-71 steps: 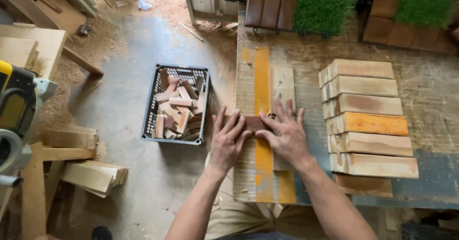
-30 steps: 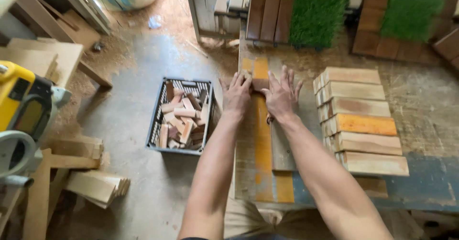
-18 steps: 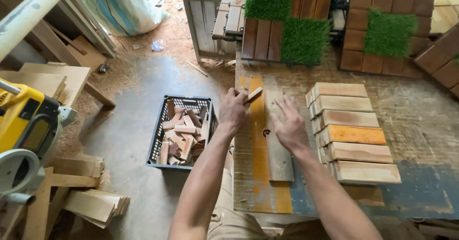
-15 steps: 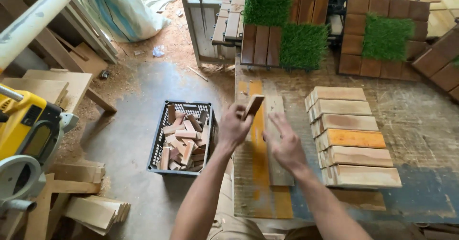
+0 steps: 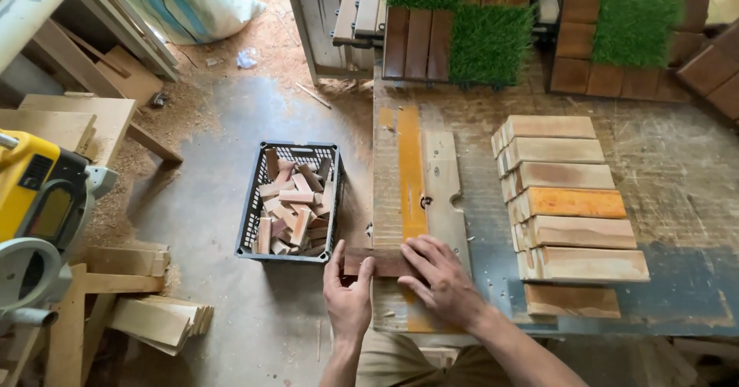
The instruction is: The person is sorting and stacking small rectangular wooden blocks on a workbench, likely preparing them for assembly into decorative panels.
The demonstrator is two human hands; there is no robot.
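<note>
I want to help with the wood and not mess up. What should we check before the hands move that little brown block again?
1. Both hands on the block: ok. The left hand grips the left end of the small brown block, and the right hand rests fingers on its right part.
2. Block lying flat on the workbench: ok, though its left end sticks out past the bench edge.
3. Block sits across the yellow strip: ok.
4. Black crate of offcuts close by on the floor: ok, just left of the bench.
5. Stack of boards clear of the hands: ok, it lies apart to the right.
6. Yellow saw switched off: cannot tell.
</note>
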